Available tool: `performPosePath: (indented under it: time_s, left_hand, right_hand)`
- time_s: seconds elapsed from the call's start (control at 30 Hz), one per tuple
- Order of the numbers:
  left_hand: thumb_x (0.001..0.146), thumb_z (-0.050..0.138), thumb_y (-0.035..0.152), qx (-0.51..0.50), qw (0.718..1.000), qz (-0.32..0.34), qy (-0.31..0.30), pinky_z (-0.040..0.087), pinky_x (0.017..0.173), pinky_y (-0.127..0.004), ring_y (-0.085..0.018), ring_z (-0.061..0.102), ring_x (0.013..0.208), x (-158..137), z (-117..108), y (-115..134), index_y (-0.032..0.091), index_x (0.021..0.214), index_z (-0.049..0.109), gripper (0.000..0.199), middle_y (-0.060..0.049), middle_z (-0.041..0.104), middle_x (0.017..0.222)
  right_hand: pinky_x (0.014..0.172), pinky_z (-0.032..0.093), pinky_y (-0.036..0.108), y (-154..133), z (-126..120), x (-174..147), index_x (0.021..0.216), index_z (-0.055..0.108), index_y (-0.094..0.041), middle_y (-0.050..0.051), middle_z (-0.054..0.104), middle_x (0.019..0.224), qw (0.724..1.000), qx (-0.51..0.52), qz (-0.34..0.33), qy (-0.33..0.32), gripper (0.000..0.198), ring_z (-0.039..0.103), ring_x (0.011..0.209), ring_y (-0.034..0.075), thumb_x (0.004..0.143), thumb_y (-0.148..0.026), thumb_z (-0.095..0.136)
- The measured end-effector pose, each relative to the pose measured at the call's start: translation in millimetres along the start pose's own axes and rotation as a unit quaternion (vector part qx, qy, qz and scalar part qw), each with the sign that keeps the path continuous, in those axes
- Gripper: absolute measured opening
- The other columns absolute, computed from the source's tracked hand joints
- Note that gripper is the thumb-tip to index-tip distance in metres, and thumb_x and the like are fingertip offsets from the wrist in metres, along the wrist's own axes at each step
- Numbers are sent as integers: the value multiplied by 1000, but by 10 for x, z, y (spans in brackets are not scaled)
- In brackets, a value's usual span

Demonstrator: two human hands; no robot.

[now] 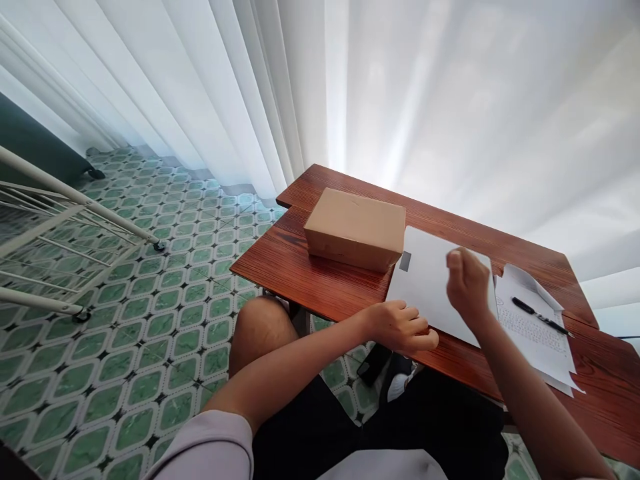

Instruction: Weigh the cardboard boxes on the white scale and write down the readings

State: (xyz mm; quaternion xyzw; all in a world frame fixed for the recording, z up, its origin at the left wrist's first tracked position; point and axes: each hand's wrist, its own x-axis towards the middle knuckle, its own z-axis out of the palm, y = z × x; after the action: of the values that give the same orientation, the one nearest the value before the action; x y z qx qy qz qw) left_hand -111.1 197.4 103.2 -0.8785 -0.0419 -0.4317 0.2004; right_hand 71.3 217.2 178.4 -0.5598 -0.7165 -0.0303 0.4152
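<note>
My left hand (404,327) is at the near edge of the table, its back facing up and its fingers curled together. Its palm is hidden, so I cannot see what, if anything, lies in it. My right hand (469,285) is closed in a fist above a flat white rectangular item (425,283) that bears a small dark grey rectangle. Whatever that fist may hold is hidden. To the left of the white item, a closed brown cardboard box (357,227) rests on the table.
On the reddish-brown wooden table (280,257), written paper sheets (535,333) lie at the right with a black pen (543,315) on top. White curtains (450,113) hang behind. A white wheeled rack (75,247) stands on the green tiled floor (195,280) at left.
</note>
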Motion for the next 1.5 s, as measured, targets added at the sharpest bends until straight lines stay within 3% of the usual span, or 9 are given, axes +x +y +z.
performPosePath:
  time_s: [0.13, 0.3, 0.5, 0.7, 0.97, 1.37, 1.5]
  left_hand:
    - [87, 60, 26, 12, 1000, 2, 6, 21, 52, -28, -13, 39, 56, -12, -46, -55, 18, 87, 55, 9, 3, 40, 67]
    - [87, 62, 22, 49, 998, -16, 22, 20, 52, -29, -12, 35, 56, 10, -146, -145, 18, 75, 48, 19, 3, 36, 64]
    - [92, 58, 22, 79, 997, -23, 0, 22, 53, -30, -13, 37, 57, 33, -250, -237, 19, 72, 43, 25, 2, 38, 64]
    - [88, 58, 14, 96, 995, -21, -16, 22, 52, -30, -13, 36, 56, 55, -289, -345, 19, 70, 40, 26, 2, 37, 62]
    - [86, 62, 18, 102, 994, -27, -17, 23, 52, -31, -14, 36, 57, 47, -326, -424, 20, 70, 39, 28, 2, 39, 62]
    - [89, 58, 19, 171, 981, -91, -24, 31, 58, -32, -15, 42, 62, -61, -723, -785, 20, 72, 46, 20, 1, 47, 64]
    - [87, 59, 16, 190, 970, -153, 0, 37, 61, -31, -15, 47, 64, -224, -939, -904, 21, 76, 48, 16, 0, 54, 68]
  right_hand:
    - [60, 26, 32, -182, 395, 63, 70, 31, -23, -3, 36, 61, 999, 32, -26, -3, 37, 34, 59, 15, 105, -34, 36]
    - [57, 25, 32, -146, 595, -44, 70, 31, -23, -4, 34, 60, 999, 45, -15, 3, 37, 31, 55, 15, 106, -34, 34]
    - [57, 27, 31, -148, 592, -130, 72, 37, -23, -4, 39, 60, 999, 50, -1, -5, 37, 33, 55, 15, 106, -38, 35]
    - [60, 30, 32, -172, 545, -203, 73, 38, -23, -3, 41, 62, 998, 59, 7, -15, 32, 37, 57, 15, 104, -32, 40]
    - [64, 36, 32, -237, 548, -267, 77, 40, -23, -2, 46, 68, 995, 89, -2, -33, 26, 44, 64, 16, 102, -29, 43]
    - [74, 47, 36, -231, 596, -258, 89, 44, -24, 2, 54, 84, 990, 138, 22, -21, 13, 51, 78, 19, 101, -29, 45]
    - [78, 51, 38, -203, 621, -248, 94, 48, -24, 5, 58, 91, 986, 160, 39, -15, 9, 56, 86, 20, 100, -30, 45]
